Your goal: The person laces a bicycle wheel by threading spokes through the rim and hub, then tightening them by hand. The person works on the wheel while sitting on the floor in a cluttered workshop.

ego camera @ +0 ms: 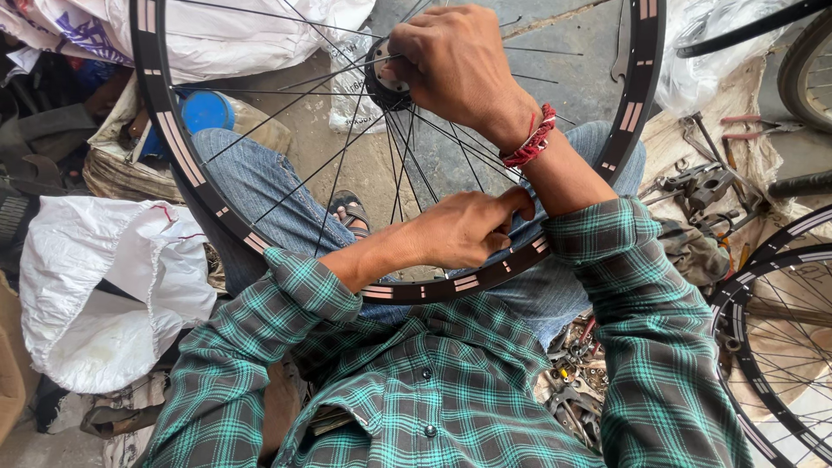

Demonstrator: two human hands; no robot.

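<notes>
A black bicycle wheel rim (178, 147) with thin steel spokes rests across my knees, its hub (386, 85) near the top centre. My right hand (455, 65), with a red thread band at the wrist, is closed over the hub and the spoke heads there. My left hand (468, 227) lies inside the wheel close to the near part of the rim, fingers curled and pinching a spoke. Green checked sleeves cover both forearms. A sandalled foot (349, 212) shows through the spokes.
A white sack (104, 295) lies at the left and more sacks at the top left beside a blue can (206, 111). Loose metal tools and parts (706, 186) lie at the right on cloth. Two other black wheels (771, 347) sit at the lower right.
</notes>
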